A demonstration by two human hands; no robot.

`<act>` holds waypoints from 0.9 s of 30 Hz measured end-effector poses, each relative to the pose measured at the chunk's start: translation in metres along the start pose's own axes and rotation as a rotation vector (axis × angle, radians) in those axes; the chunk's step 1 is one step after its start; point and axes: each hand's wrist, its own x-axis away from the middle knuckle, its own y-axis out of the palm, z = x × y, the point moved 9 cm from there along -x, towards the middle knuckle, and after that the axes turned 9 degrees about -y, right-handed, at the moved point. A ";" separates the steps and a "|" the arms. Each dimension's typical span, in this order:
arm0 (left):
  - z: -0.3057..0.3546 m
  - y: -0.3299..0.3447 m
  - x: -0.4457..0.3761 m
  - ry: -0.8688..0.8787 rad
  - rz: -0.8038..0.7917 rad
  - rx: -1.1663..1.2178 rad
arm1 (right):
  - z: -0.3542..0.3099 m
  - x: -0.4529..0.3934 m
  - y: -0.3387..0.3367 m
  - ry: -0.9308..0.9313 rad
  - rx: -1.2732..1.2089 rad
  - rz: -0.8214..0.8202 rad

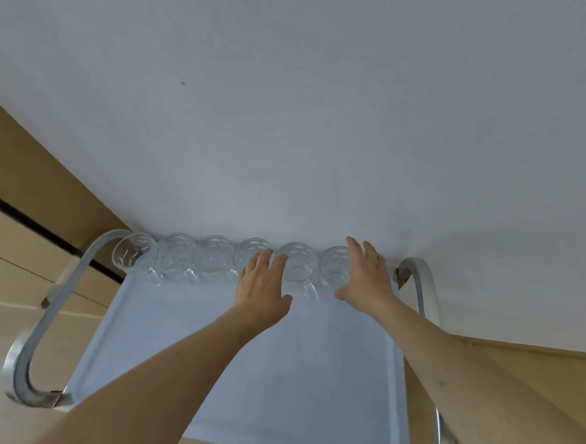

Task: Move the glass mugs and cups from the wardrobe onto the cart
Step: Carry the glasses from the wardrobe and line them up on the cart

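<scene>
We look down at a pale blue cart [248,373] with curved metal handles [34,336] at either side, pushed up against a white wall [292,101]. Six clear glass mugs [213,260] stand in one row along the cart's far edge, rims up, each touching or just beside the next, their small handles turned toward us.

Our left hand [263,285] reaches over the fourth mug from the left, fingers straight and held loosely together, holding nothing. Our right hand [364,274] lies against the last mug on the right [331,267], fingers straight and slightly spread, not curled round it.

We judge the mugs to be hard, smooth, breakable and fairly light. Packed this tightly, one nudge could knock its neighbours. The handle, or the body grasped from above, seems the safest hold.

Tan wooden panels [18,205] stand to the left. The wardrobe itself is not clearly visible. The wall leaves no room behind the row.
</scene>
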 end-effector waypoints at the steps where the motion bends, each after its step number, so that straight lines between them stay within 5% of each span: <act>1: 0.002 -0.007 0.002 0.019 0.011 0.010 | -0.002 0.007 -0.007 0.008 0.011 0.016; 16: 0.051 -0.112 0.077 0.367 0.196 0.087 | -0.063 0.160 -0.108 0.092 0.115 0.320; 27: 0.142 -0.144 0.175 0.718 0.249 0.025 | -0.047 0.289 -0.137 0.214 0.101 0.493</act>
